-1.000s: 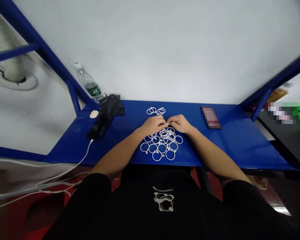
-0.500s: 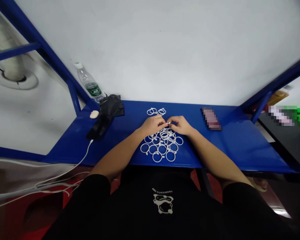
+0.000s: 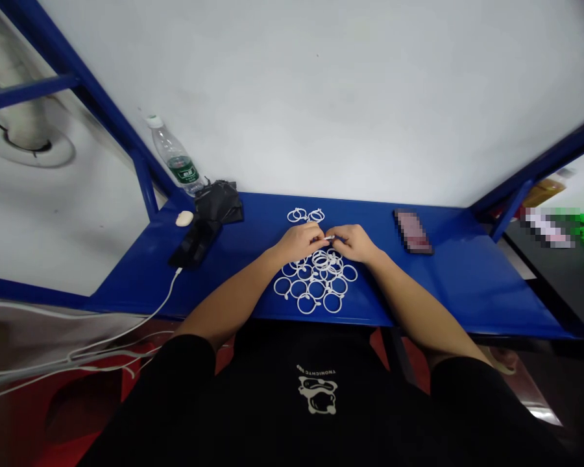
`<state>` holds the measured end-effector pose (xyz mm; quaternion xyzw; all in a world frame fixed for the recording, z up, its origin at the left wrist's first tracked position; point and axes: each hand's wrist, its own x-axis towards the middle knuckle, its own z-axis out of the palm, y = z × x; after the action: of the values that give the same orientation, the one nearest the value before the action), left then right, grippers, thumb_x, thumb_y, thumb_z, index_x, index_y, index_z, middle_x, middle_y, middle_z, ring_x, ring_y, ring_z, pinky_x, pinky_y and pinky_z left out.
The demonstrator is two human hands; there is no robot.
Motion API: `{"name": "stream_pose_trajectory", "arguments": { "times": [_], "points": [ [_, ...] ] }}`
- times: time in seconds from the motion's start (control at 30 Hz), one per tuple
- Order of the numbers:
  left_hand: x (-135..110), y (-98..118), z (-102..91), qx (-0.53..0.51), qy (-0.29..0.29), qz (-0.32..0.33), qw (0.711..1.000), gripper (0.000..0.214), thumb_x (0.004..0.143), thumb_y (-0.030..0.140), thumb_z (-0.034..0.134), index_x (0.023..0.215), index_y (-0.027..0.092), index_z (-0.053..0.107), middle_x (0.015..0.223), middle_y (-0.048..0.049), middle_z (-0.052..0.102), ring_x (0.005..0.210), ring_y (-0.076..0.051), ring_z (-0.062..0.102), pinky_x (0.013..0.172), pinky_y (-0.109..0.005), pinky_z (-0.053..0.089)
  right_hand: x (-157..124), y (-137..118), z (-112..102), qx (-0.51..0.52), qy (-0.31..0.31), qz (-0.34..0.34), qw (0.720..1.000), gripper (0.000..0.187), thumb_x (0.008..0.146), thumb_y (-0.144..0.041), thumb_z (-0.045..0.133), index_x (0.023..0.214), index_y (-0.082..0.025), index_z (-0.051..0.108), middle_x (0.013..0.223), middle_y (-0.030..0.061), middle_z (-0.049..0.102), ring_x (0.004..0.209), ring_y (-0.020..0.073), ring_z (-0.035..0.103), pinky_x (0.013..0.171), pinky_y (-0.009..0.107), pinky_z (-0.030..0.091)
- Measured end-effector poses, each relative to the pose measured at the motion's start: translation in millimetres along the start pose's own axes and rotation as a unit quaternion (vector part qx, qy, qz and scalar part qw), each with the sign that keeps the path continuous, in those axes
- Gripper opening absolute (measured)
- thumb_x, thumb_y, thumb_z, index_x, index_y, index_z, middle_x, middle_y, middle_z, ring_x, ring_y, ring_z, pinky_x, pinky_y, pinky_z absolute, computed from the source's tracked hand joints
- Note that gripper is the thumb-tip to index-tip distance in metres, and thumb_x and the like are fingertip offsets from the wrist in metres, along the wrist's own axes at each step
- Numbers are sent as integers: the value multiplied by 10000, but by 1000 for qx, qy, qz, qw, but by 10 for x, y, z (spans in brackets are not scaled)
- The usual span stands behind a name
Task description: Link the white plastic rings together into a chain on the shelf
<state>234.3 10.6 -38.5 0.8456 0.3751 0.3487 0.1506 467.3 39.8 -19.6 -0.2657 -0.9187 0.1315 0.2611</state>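
Left hand (image 3: 299, 243) and right hand (image 3: 353, 243) are knuckle to knuckle over the blue table (image 3: 442, 279). Both are curled in tight, with the fingertips pinched on one small white ring (image 3: 329, 239) held between them. It shows as little more than a white sliver in the gap, so I can't tell how the ring sits in that grip.

What has changed over the last second? Very little. The hands were locked together at this same spot a second ago and they are still there, wrists resting down. The fingers have only shuffled a touch, so the fiddling with that one ring goes on and it hasn't been put down.

Nearest the table edge, the loose rings (image 3: 316, 285) lie flat, scattered and overlapping just below the hands. The layout matches the earlier pictures, and none has been added or lifted out.

Just beyond the knuckles sits the small cluster of rings (image 3: 305, 215), apart from the loose ones, and it is no bigger than it was.

Further out on the right lies a phone (image 3: 413, 231). On the left a dark phone (image 3: 192, 243) has a white cable (image 3: 148, 314) trailing off the table. Behind it are a black bag (image 3: 219, 201) and a small pale lump (image 3: 183, 218). A water bottle (image 3: 175, 159) stands at the back against the wall.
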Motion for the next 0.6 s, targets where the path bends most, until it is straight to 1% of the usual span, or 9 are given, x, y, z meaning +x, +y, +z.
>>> {"name": "stream_pose_trajectory", "arguments": {
  "times": [0.1,0.2,0.27,0.3,0.4,0.43,0.5,0.53,0.6],
  "points": [
    [1,4,5,-4,-4,8,1000,164,984,278,739,860,187,682,919,-27,682,734,-123,600,702,-276,460,1,-1,1,10,2,-11,1000,333,906,-152,471,1021,-193,782,981,69,819,870,216,761,803,326,560],
    [8,-29,-35,18,6,10,1000,167,986,284,737,859,192,681,927,-34,685,774,-141,617,725,-286,472,-6,7,-47,15,20,4,1000,404,947,-170,501,1269,-199,743,1247,90,795,1048,239,770,920,368,593],
    [16,-93,-101,63,25,7,998,183,986,302,745,850,192,693,933,-47,692,813,-163,632,756,-304,477,-17,32,-134,5,44,31,999,468,965,-208,548,1416,-213,674,1372,98,747,1064,242,768,938,394,607],
    [20,-138,-142,92,35,1,995,193,982,312,755,840,192,702,932,-53,697,826,-174,639,769,-315,478,-24,49,-193,-3,57,44,997,473,965,-216,562,1425,-219,673,1367,96,749,1030,237,771,926,400,613],
    [29,-304,-261,164,77,-63,981,195,966,321,776,825,193,735,910,-64,706,841,-201,656,795,-341,478,-57,99,-397,-28,60,66,996,370,952,-180,539,1220,-224,791,1176,71,814,1009,240,772,920,402,613],
    [29,-356,-290,176,89,-96,976,176,957,329,788,846,196,753,907,-65,711,837,-207,661,790,-342,479,-73,112,-461,-32,54,76,995,349,944,-174,544,1161,-227,811,1137,64,822,997,240,773,907,400,612],
    [26,-426,-319,180,98,-153,967,162,910,351,840,965,206,791,921,-60,728,843,-218,677,776,-339,487,-111,133,-562,-32,8,103,994,313,920,-178,586,1114,-240,824,1080,48,829,942,236,773,865,393,611],
    [23,-438,-318,172,96,-164,967,220,889,361,860,1039,211,798,936,-57,739,859,-223,688,775,-337,494,-133,143,-596,-27,-28,118,992,304,903,-188,622,1124,-248,823,1060,40,830,908,232,770,840,389,609],
    [17,-408,-284,147,88,-146,974,319,889,375,860,1159,220,789,972,-50,759,901,-223,705,792,-331,511,-170,166,-628,-17,-103,148,984,330,862,-212,704,1169,-266,813,1046,31,828,871,228,761,805,381,604]
  ]
}}
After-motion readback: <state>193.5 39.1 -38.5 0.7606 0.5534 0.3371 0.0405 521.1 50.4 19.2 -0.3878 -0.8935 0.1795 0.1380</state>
